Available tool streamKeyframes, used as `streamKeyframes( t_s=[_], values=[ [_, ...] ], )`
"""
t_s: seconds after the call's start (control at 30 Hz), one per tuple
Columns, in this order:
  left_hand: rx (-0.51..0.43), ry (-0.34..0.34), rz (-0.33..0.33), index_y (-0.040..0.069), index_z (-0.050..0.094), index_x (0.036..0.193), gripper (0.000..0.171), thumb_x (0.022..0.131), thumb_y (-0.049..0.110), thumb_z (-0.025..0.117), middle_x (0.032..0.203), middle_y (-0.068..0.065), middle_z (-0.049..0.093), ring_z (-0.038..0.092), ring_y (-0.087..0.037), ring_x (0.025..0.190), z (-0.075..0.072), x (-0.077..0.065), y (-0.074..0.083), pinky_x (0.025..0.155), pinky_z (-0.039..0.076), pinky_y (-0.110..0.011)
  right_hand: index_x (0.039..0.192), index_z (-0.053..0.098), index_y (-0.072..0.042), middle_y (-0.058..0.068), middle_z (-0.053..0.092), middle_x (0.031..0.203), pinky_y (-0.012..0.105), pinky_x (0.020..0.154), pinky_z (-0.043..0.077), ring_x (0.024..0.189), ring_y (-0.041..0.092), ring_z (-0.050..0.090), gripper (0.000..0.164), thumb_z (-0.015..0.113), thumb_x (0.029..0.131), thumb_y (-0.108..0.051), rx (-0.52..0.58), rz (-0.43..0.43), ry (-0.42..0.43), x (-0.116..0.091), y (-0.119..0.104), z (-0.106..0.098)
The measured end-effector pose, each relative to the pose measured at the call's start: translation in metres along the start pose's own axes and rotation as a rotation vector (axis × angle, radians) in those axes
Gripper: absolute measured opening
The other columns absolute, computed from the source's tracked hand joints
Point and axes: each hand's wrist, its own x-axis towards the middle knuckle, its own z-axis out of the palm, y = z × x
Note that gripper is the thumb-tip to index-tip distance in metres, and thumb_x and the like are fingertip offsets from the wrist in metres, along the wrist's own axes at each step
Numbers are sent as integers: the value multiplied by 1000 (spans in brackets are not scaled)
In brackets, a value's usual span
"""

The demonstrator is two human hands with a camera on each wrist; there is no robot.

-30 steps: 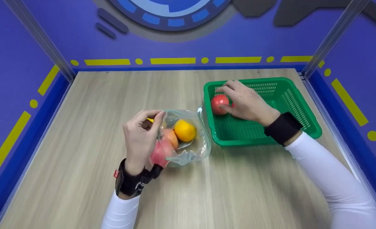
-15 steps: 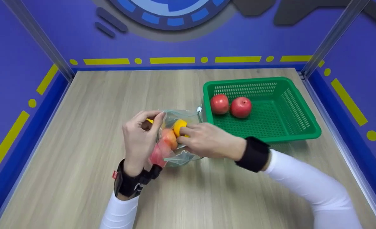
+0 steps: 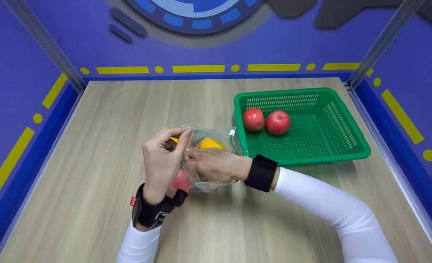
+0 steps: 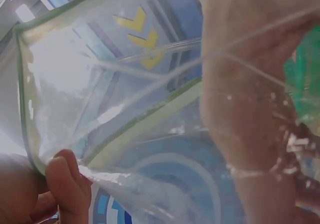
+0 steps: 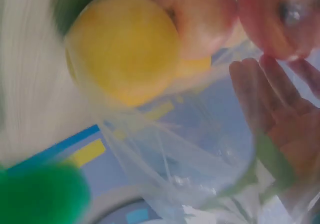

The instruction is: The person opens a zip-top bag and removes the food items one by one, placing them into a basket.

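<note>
A clear zip bag point(image 3: 223, 135) stands propped with its mouth gaping, several fruits inside. My left hand point(image 3: 163, 157) pinches the bag's rim, thumb against fingers; the left wrist view shows the thumb point(image 4: 67, 184) at the bag's green zip edge. My right hand point(image 3: 217, 164) reaches into the bag. In the right wrist view its fingers point(image 5: 280, 86) are straight, fingertips at the underside of a red apple point(image 5: 280, 18). A yellow orange point(image 5: 125, 48) and a pinkish apple point(image 5: 200, 18) lie beside it. The head view hides most of the right fingers.
A green plastic basket point(image 3: 303, 159) stands right of the bag, close against it. Two red apples point(image 3: 253, 119) sit in its left half. Blue printed walls point(image 3: 216, 54) border the wooden table point(image 3: 128, 109) at the back and sides.
My right hand has left the basket, where two red apples now show, and moved left and down into the bag. My left hand keeps its pinch on the rim.
</note>
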Motion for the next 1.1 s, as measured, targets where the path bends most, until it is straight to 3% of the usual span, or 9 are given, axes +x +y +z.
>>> streamKeyframes(
  t_s=[0.07,0.13,0.27,0.4,0.5,0.6,0.7,0.87,1.1],
  values=[
    [-6,-6,-1,0,81,99,8,95,5,77,82,-13,73,51,-5,53,0,0,0,52,42,-11,145,58,-2,14,52,158,33,115,52,132,24,55,41,59,104,-8,48,12,-15,3,0,4],
    [-9,-13,1,0,81,99,7,96,5,77,82,-12,73,52,-5,52,-1,0,1,52,43,-11,140,58,0,15,56,152,31,112,53,128,24,56,37,57,104,-9,71,4,-4,8,-1,7],
    [-22,-19,13,0,81,99,7,97,4,75,82,-13,72,54,-8,49,-1,0,0,51,45,-13,125,61,-1,11,61,129,33,104,53,117,25,57,34,65,102,-26,62,-54,40,17,-1,10],
    [-49,-26,23,-1,81,100,8,97,4,75,82,-14,72,55,-10,48,0,1,1,50,47,-15,127,61,-1,11,60,132,37,110,49,120,26,54,34,67,101,-22,52,-96,42,19,0,9],
    [-54,-22,25,-1,81,99,7,97,3,75,81,-14,72,54,-7,48,0,2,2,49,46,-14,143,52,-2,11,55,147,37,117,46,129,25,51,54,72,97,-24,85,-65,28,17,1,4],
    [-30,-10,26,-1,81,98,7,97,4,75,81,-13,73,52,-2,51,1,3,2,51,43,-12,158,35,-6,9,45,161,36,122,44,138,22,47,87,79,92,-40,72,3,11,12,3,-7],
    [-8,-3,21,-1,81,97,8,97,4,75,81,-13,74,51,0,53,1,3,2,53,41,-11,162,27,-5,11,41,165,37,121,47,141,23,50,103,83,87,-48,14,35,17,-1,4,-22],
    [-8,-7,13,-1,81,98,8,96,5,77,82,-13,74,53,-1,53,0,3,0,52,43,-11,154,41,-7,11,56,152,41,106,59,130,27,63,91,87,84,-45,-23,33,77,-38,3,-46],
    [-23,-10,-6,-2,80,99,8,95,4,78,82,-14,72,50,-3,49,-2,2,-1,48,44,-13,143,47,-10,8,63,141,43,105,59,125,25,64,83,91,79,-38,144,41,198,-95,19,-74]
  ],
)
